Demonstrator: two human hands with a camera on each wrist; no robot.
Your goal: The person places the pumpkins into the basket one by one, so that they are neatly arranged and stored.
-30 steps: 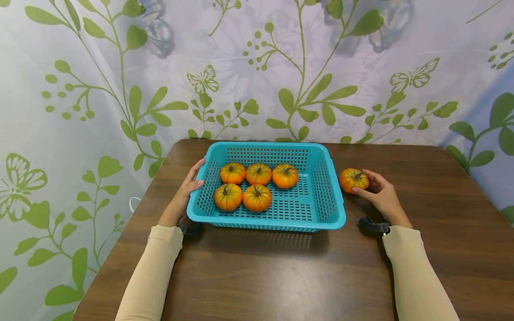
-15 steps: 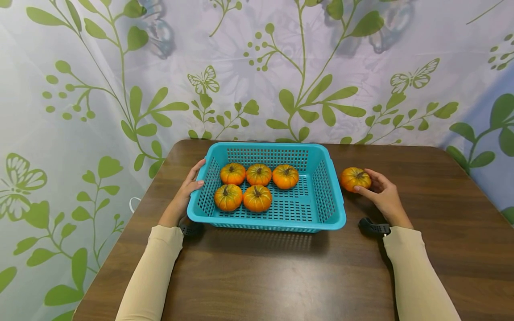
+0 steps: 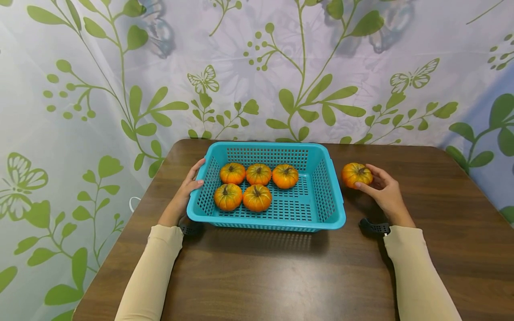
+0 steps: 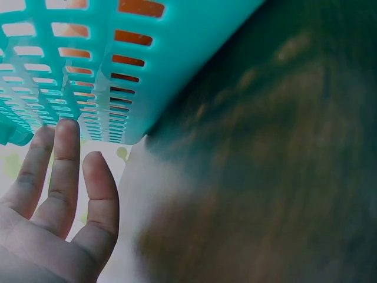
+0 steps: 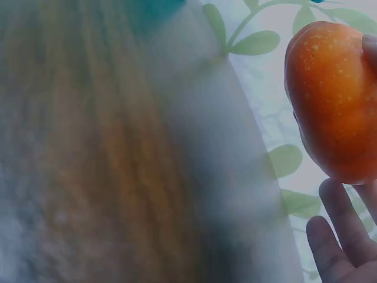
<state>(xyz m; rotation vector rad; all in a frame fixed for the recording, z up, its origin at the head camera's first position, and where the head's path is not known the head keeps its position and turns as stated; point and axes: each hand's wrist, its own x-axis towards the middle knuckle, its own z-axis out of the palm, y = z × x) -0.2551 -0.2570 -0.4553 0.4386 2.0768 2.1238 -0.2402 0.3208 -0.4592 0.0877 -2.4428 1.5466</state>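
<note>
A turquoise plastic basket [image 3: 265,226] with slotted walls stands on the brown table. Inside, at the left, are several small orange pumpkins [image 3: 258,198] with green-tinged tops and stubby stems. My left hand [image 3: 186,192] holds the basket's left end, thumb at the rim; in the left wrist view its other fingers [image 4: 66,159] reach up to the outer wall. Right of the basket, my right hand [image 3: 383,191] grips another small pumpkin [image 3: 355,174] between thumb and fingers. The right wrist view shows this pumpkin's smooth orange underside [image 5: 333,106] raised above the table surface.
The wooden table [image 3: 281,276] reaches back to a white curtain [image 3: 241,58] printed with green leaves and butterflies. Black wrist straps [image 3: 373,227] sit below both hands. A white cable [image 3: 134,204] hangs beyond the table's left edge.
My right hand and its pumpkin have shifted slightly to the right and up, away from the basket's right end. The left hand, the basket and the pumpkins inside have stayed put.
</note>
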